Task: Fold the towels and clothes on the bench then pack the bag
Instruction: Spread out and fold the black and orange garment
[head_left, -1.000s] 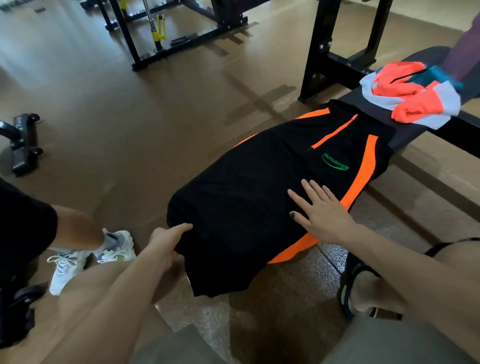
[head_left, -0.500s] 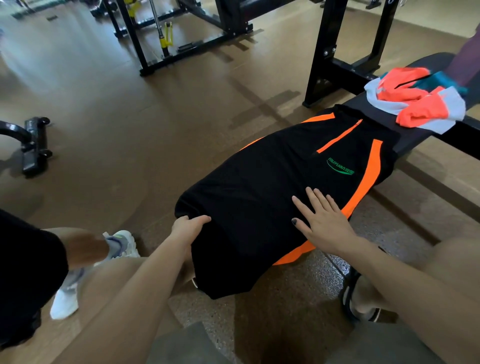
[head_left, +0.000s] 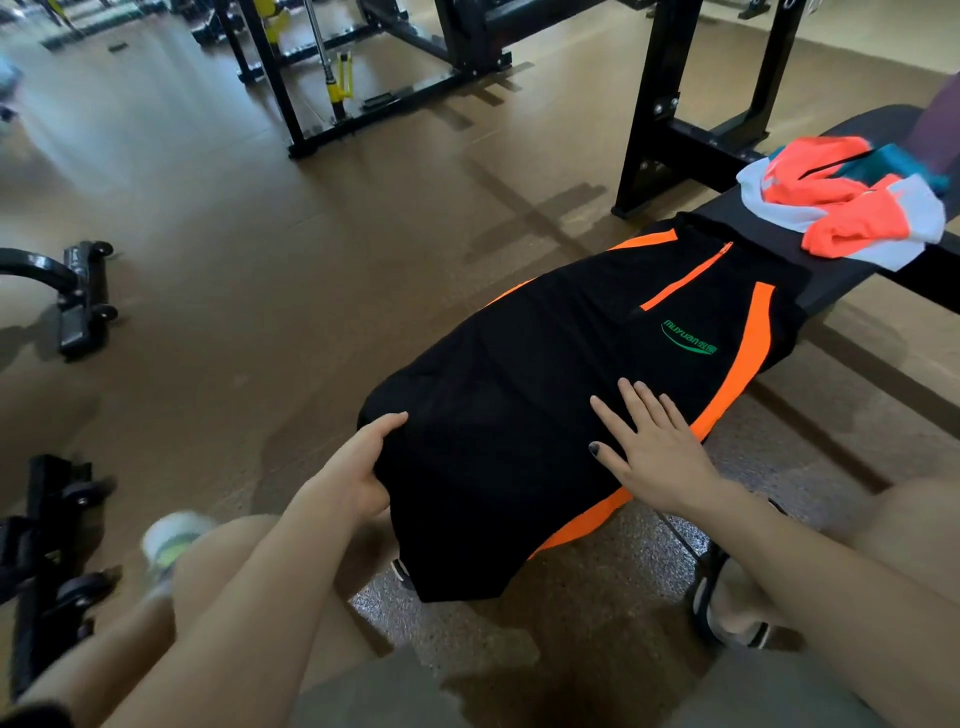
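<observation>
At a gym bench, my right hand lies flat, fingers straight, pinning the black shirt while my left hand grips its near-left edge, fingers curled under the cloth. The shirt lies spread along the bench, long axis running away from me, collar toward the far end and the orange and grey garment. A clean fold, I judge, means drawing that edge straight across, right palm anchoring.
</observation>
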